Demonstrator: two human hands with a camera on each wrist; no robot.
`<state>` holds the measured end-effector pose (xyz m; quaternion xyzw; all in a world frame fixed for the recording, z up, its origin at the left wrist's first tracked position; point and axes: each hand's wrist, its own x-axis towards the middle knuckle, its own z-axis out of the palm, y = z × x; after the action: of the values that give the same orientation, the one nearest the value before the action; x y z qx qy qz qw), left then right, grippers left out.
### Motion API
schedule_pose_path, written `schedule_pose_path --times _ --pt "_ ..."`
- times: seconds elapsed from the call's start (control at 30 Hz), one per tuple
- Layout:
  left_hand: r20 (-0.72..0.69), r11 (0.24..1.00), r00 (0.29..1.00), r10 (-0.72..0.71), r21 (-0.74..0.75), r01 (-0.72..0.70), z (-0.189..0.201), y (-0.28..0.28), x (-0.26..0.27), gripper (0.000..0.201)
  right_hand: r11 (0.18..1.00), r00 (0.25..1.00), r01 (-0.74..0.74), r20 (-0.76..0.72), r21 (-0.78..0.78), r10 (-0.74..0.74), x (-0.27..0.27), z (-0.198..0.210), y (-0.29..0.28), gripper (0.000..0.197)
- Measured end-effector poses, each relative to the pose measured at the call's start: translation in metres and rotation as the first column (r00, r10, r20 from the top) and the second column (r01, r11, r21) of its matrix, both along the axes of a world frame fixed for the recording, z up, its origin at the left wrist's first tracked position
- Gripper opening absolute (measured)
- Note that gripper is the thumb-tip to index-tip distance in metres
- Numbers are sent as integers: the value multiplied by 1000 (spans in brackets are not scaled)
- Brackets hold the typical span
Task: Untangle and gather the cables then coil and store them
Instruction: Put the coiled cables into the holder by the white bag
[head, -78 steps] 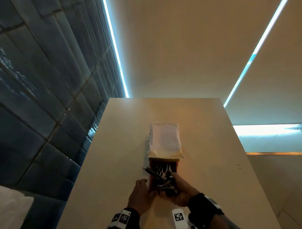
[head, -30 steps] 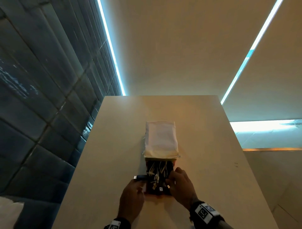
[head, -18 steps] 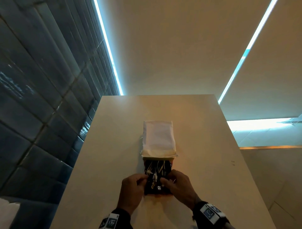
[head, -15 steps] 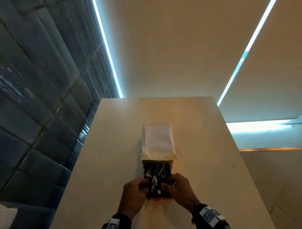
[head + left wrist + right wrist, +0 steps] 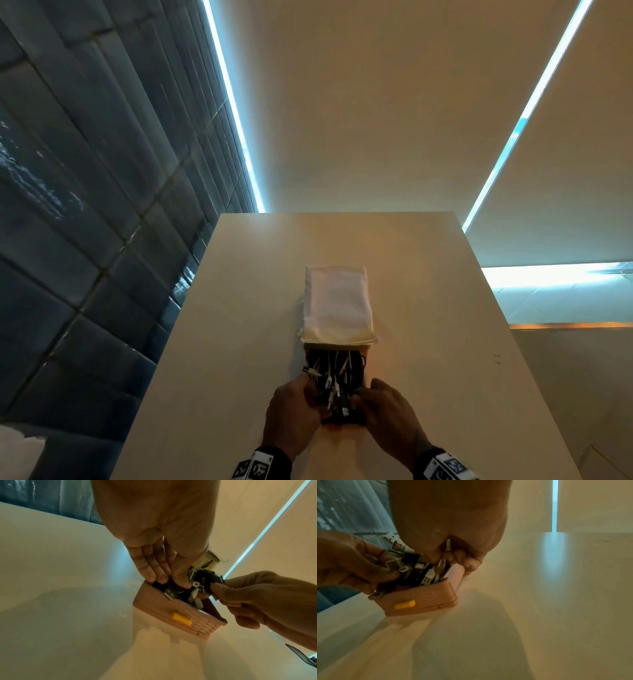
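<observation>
Nearest the wearer, both hands work at the front of a small pink case (image 5: 173,609) that sits on the pale worktop (image 5: 239,342). Its yellow latch (image 5: 181,618) faces the wrists, below the fingers.

The left hand (image 5: 291,416) lays its fairly straight fingers (image 5: 149,566) down over the case's left edge and onto the cables (image 5: 337,380). This looks meant to press the bundle down so it stays inside.

The right hand (image 5: 390,419) curls its fingers (image 5: 462,558) over the right wall of the case. Its thumb and forefinger appear to pinch a dark plug (image 5: 211,577) at the top of the pile. The likely purpose is to tuck that loose end in among the others.

Between the two sets of fingers, black and white plugs stick up above the rim, so the case looks overfull.

Just beyond the fingertips, the raised lid (image 5: 337,305) stands open, its white face towards the camera. It leaves the compartment free for packing. The coiling seems done, and storing is the step in hand.
</observation>
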<state>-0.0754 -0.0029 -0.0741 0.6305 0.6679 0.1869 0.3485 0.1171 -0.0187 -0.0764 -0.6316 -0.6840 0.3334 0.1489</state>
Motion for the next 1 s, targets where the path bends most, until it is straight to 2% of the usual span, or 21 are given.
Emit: schedule_pose_path --times 0.1,0.2,0.3,0.37,0.47,0.53,0.6,0.73,0.8,0.87,0.93,1.0 --pt "-9 999 999 35 31 -35 -2 -2 3 28 1000 1000 -2 -15 12 2 -1 -1 2 23" --pt "-14 998 999 33 50 -33 -5 -4 4 23 991 989 134 -66 1 -133 0 -1 8 16" --pt "-41 997 999 19 82 -15 -9 -6 3 20 972 968 232 -94 -35 -235 -1 -1 10 37" --pt "-82 993 997 -8 119 17 -12 -8 4 20 969 965 239 -94 -59 -244 -3 -2 10 42" --pt "-95 991 995 -32 128 44 -16 -9 3 19 979 979 183 -74 -95 -190 -3 -3 11 33" --pt "-114 995 993 -15 100 27 -17 -6 1 14 987 991 118 -44 -113 -123 0 -3 12 25" --pt "-123 998 992 -5 57 13 -19 -3 -2 13 988 994 93 -44 -123 -99 1 -1 13 34" --pt "-116 996 992 -53 -77 45 -13 5 -4 17 988 986 144 -77 -50 -148 -3 8 13 42" --pt "-98 976 987 -127 -192 107 -5 13 -8 17 992 990 116 -69 -58 -120 -9 13 14 34" --pt "-159 962 974 -159 -248 116 5 25 -16 11 991 993 95 -63 -96 -101 -13 14 16 27" --pt "-235 993 971 -42 -115 15 15 37 -23 19 989 992 90 -78 -116 -99 -13 14 18 22" --pt "-152 999 988 24 30 -20 25 43 -18 33 988 992 92 -77 -123 -102 -12 11 18 18"
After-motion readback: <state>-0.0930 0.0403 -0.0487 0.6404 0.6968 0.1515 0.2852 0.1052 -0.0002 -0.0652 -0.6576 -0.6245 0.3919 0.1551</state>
